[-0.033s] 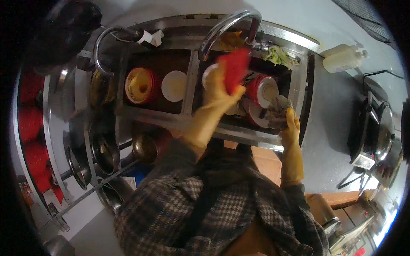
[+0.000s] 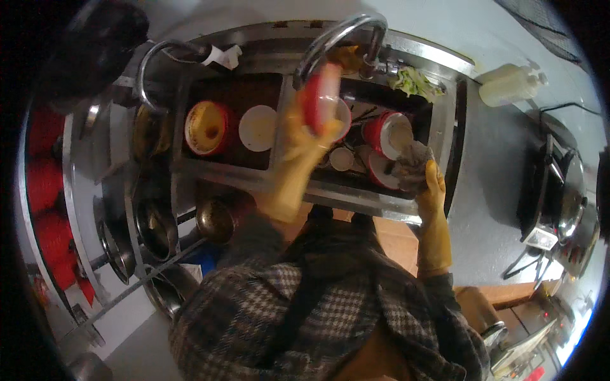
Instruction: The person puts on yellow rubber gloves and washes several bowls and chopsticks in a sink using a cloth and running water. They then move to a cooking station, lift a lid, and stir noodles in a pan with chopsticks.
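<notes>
The red bowl [image 2: 322, 98], motion-blurred, is up at ten o'clock over the right basin [image 2: 443, 127]; the left hand [image 2: 297, 136] seems to grip its near edge. If slick, the glove could let it slip; a swing could strike the faucet [image 2: 343, 26] obstructing eleven o'clock. At four, the right hand's fingers clutch a grey cloth [image 2: 413, 160] beside other bowls [image 2: 385, 134]; leafy scraps [image 2: 412, 82] sit at one.

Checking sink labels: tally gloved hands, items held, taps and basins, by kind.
Yellow-gloved hands: 2 (left hand, right hand)
Held red dish, motion-blurred: 1 (red dish)
Held crumpled grey cloth, by its look: 1 (grey cloth)
Taps: 2 (left tap, right tap)
Sink basins: 2 (left basin, right basin)
Total: 8
</notes>
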A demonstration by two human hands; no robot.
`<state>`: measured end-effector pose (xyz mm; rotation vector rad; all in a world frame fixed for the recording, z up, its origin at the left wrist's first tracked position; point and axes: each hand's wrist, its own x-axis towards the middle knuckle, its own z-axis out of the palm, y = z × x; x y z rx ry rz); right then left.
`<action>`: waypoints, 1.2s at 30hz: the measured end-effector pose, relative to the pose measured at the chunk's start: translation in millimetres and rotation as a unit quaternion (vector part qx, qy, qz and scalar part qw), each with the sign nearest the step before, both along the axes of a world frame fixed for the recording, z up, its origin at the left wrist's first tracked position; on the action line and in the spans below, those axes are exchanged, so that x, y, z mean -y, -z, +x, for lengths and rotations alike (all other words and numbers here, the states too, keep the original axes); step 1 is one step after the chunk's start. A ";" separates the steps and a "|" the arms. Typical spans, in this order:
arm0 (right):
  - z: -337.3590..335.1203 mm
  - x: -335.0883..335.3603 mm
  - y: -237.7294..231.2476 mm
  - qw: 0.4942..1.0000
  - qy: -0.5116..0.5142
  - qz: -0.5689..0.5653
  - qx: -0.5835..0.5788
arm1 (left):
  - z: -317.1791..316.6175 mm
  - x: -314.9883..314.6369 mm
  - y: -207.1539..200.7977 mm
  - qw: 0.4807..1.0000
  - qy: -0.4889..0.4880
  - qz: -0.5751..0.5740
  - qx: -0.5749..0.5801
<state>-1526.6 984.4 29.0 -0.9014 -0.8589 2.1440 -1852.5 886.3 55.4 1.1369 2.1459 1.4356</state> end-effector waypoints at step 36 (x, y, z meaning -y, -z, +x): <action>42.3 -0.6 -17.9 0.993 0.080 -0.019 -0.080 | 63.8 -65.9 29.9 0.910 0.236 -0.288 0.182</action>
